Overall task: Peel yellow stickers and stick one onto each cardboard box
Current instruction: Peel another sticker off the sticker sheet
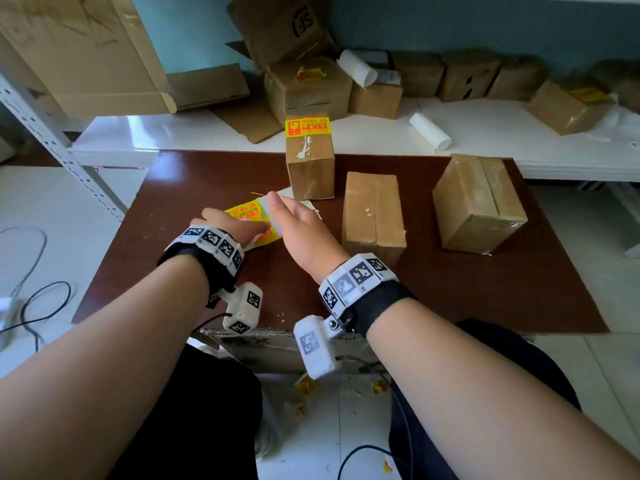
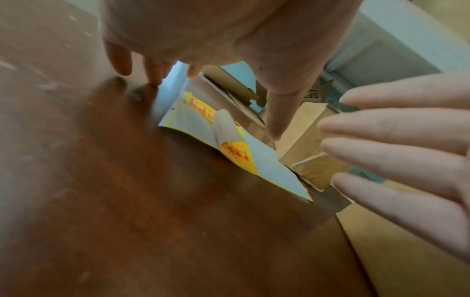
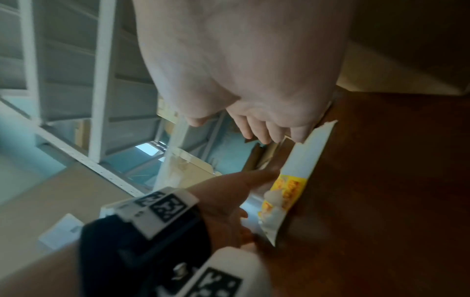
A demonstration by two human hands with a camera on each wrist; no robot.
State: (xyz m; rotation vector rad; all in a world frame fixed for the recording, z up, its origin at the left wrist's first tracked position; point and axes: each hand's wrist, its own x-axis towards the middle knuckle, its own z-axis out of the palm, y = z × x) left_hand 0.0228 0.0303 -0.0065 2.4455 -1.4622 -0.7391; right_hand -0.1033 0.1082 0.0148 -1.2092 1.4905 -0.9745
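the yellow sticker [image 1: 307, 127] on top of the upright cardboard box [image 1: 310, 164] at the far edge of the brown table carries red chinese characters reading 易碎品, beside a red square with a white wine-glass symbol; the smaller lines under them are too small to read. the sticker sheet [image 1: 251, 220] under the hands shows the same red characters 易碎品 on yellow, partly covered. a leaning brown carton [image 1: 277, 26] against the blue wall bears black letters "sf" in brackets, seen turned round. the white wristbands [image 1: 211, 239] show black-and-white square marker codes, with no readable words.
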